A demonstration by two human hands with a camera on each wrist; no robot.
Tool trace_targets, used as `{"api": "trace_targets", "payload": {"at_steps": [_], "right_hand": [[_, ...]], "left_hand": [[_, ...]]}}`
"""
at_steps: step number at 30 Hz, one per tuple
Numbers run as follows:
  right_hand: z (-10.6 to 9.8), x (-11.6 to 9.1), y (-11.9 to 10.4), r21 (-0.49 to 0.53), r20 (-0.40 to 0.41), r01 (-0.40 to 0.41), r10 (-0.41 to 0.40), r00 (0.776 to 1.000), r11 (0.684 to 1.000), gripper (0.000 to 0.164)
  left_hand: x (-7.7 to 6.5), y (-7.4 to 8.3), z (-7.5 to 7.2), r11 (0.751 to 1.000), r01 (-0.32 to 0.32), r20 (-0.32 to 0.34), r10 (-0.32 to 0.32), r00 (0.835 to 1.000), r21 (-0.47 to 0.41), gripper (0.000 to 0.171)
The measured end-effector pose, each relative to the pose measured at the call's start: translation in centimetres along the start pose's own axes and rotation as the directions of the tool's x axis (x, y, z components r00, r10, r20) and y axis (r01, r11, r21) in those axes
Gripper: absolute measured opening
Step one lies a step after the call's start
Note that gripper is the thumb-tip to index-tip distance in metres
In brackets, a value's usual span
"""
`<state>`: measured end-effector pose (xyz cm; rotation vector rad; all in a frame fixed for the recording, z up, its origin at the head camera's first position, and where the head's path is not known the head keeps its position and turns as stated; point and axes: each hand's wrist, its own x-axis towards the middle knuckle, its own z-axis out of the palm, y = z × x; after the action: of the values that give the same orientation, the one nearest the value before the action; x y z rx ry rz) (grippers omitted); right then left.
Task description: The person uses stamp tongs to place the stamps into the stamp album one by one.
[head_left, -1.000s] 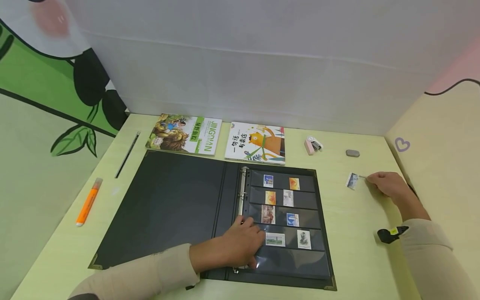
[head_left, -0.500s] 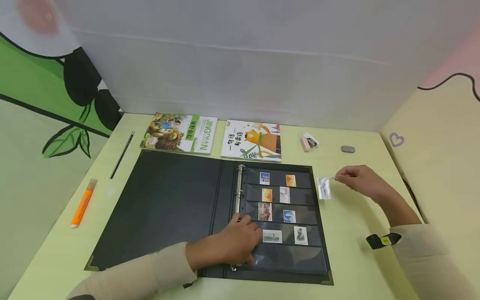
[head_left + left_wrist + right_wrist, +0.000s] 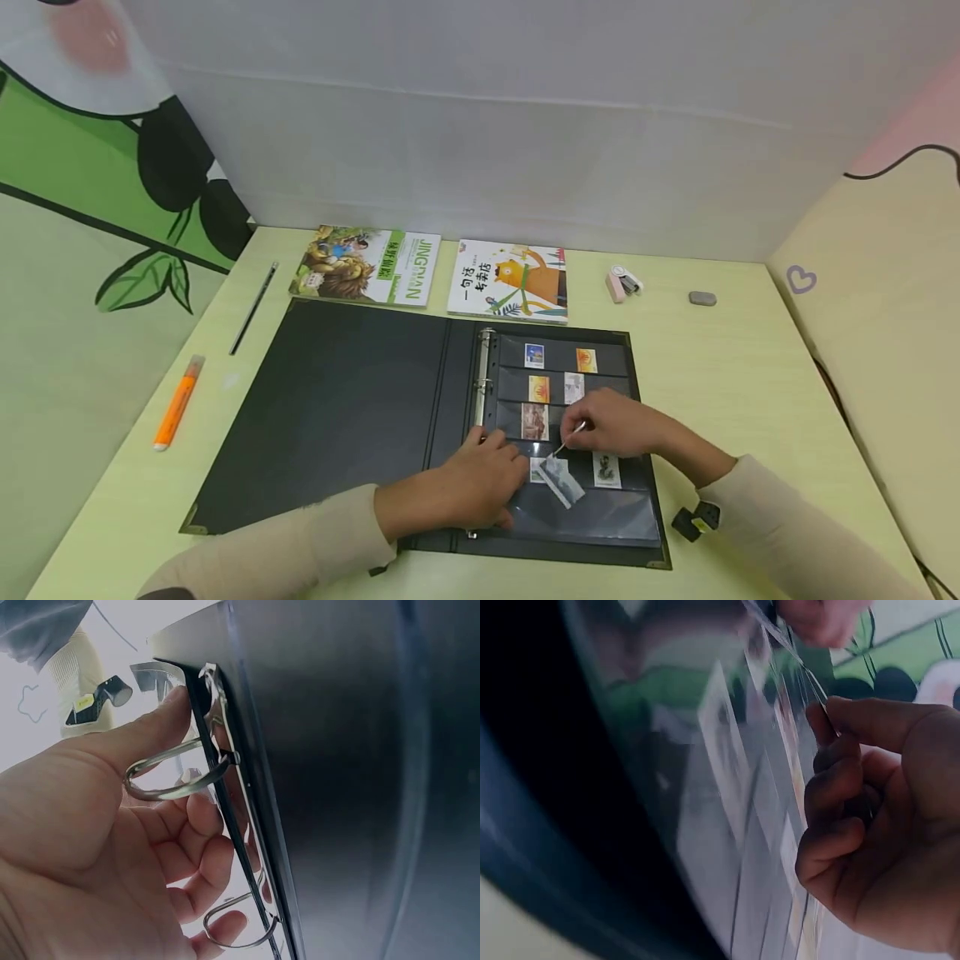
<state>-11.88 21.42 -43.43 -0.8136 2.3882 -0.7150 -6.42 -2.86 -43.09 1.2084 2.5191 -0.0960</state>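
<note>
My right hand (image 3: 611, 423) pinches slim metal tweezers (image 3: 576, 429) over the stamp album's page. At their tips hangs a pale blue-grey stamp (image 3: 564, 485), tilted and overlapping a green stamp (image 3: 537, 470) in the fourth row. The right wrist view shows thumb and forefinger (image 3: 836, 724) together on the tweezers, the other fingers curled in. My left hand (image 3: 480, 479) rests with loosely bent fingers on the page's inner side, beside the metal rings (image 3: 176, 784). In the left wrist view its thumb (image 3: 161, 724) touches the lower end of the page.
The black album (image 3: 352, 408) lies open, with several stamps in its clear pocket rows and a bottom pocket (image 3: 592, 512) below. Two books (image 3: 367, 267) lie behind it. A pencil (image 3: 253, 308) and an orange marker (image 3: 178, 404) are at left; a stapler (image 3: 622, 283) and grey eraser (image 3: 702, 297) at back right.
My right hand has carried the stamp in the tweezers from the table at right, leftward over the album's lower rows. The left hand has stayed on the page.
</note>
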Motion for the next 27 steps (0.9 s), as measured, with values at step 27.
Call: {"api": "trace_targets", "payload": {"at_steps": [27], "right_hand": [[2.7, 2.0, -3.5, 0.077, 0.246, 0.074, -0.091, 0.965, 0.994, 0.012]], "left_hand": [[-0.1, -0.1, 0.1, 1.0, -0.015, -0.026, 0.015, 1.0, 0.016, 0.057]]}}
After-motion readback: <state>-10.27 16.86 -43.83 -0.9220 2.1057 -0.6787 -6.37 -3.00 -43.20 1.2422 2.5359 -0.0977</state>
